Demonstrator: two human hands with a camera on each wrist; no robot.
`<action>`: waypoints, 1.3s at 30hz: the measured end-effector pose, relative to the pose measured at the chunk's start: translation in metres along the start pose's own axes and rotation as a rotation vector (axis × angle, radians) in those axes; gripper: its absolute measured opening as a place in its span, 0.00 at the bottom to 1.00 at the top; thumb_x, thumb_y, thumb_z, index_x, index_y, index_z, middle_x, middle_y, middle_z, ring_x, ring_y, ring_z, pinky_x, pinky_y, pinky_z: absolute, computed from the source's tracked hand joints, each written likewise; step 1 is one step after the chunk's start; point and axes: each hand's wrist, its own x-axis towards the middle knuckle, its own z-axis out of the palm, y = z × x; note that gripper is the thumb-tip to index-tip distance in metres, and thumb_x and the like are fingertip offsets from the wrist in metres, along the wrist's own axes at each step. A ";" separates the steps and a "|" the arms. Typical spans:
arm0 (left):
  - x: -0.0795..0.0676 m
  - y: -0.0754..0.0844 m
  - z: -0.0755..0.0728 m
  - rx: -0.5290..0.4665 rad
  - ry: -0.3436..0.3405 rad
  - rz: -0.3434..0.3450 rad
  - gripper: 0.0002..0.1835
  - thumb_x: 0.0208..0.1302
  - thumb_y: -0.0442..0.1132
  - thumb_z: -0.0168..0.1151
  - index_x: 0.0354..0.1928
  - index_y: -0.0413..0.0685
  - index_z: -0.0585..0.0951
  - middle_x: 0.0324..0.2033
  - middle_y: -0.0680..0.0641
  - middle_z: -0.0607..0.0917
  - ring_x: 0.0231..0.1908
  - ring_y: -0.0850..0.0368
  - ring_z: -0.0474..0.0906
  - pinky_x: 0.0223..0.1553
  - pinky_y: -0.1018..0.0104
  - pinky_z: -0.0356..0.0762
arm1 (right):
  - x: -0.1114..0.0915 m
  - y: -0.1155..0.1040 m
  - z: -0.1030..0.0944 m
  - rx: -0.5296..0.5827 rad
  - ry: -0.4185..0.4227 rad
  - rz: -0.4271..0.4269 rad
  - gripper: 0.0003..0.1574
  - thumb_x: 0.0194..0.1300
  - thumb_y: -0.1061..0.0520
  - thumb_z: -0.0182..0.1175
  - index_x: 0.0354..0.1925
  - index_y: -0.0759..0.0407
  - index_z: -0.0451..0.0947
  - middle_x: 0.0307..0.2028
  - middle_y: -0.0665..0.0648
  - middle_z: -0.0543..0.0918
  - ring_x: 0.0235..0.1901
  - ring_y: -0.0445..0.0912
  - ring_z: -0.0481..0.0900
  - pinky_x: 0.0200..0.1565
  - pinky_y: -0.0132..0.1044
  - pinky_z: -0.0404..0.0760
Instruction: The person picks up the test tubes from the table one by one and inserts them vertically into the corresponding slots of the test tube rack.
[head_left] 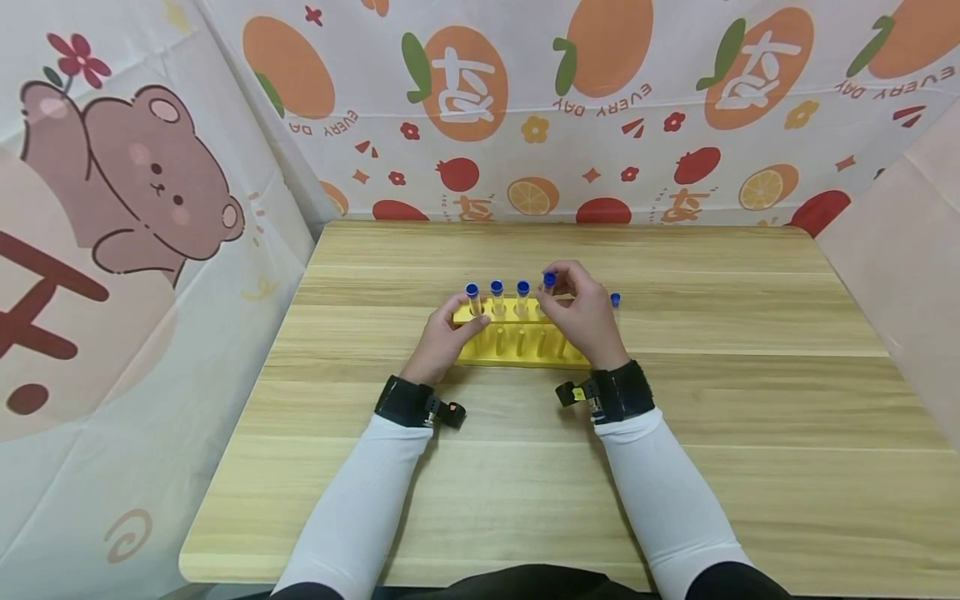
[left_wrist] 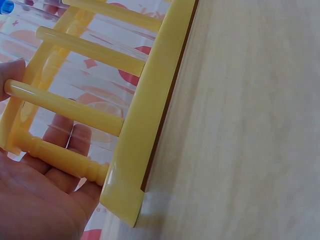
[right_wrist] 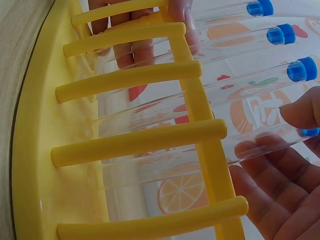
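A yellow test tube rack (head_left: 525, 361) stands on the table. My left hand (head_left: 441, 340) grips the rack's left end, thumb over the top plate and fingers behind the end post, as the left wrist view shows. Three clear test tubes with blue caps (head_left: 497, 287) stand upright in the rack. My right hand (head_left: 592, 323) pinches another blue-capped test tube (head_left: 550, 280) near its cap, to the right of those three. In the right wrist view this tube (right_wrist: 200, 159) reaches down through the rack's top plate. The right hand hides the rack's right end in the head view.
A further blue cap (head_left: 616, 299) shows just beyond the right hand, what lies behind it hidden. The wooden table (head_left: 750, 467) reaches back to a fruit-print cloth (head_left: 570, 167); a bear-print cloth (head_left: 142, 350) hangs at the left.
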 end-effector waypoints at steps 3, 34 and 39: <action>0.000 -0.001 0.000 -0.003 0.000 0.004 0.25 0.68 0.39 0.63 0.64 0.39 0.72 0.70 0.46 0.66 0.53 0.51 0.77 0.55 0.59 0.77 | 0.000 0.000 0.000 -0.008 0.002 -0.005 0.15 0.63 0.59 0.66 0.48 0.55 0.75 0.38 0.54 0.82 0.39 0.44 0.82 0.39 0.34 0.85; 0.014 -0.030 -0.003 -0.004 0.015 0.056 0.23 0.67 0.43 0.64 0.62 0.47 0.75 0.70 0.41 0.65 0.57 0.46 0.74 0.49 0.69 0.78 | -0.001 -0.002 0.000 0.020 -0.038 -0.021 0.13 0.61 0.63 0.62 0.45 0.55 0.76 0.40 0.61 0.83 0.40 0.44 0.82 0.41 0.36 0.85; 0.015 -0.029 -0.004 -0.020 0.010 0.028 0.22 0.68 0.41 0.63 0.63 0.46 0.74 0.71 0.42 0.65 0.56 0.48 0.74 0.49 0.70 0.77 | -0.001 -0.002 0.001 0.016 -0.040 -0.023 0.13 0.61 0.63 0.62 0.46 0.57 0.76 0.41 0.60 0.83 0.40 0.45 0.81 0.42 0.36 0.85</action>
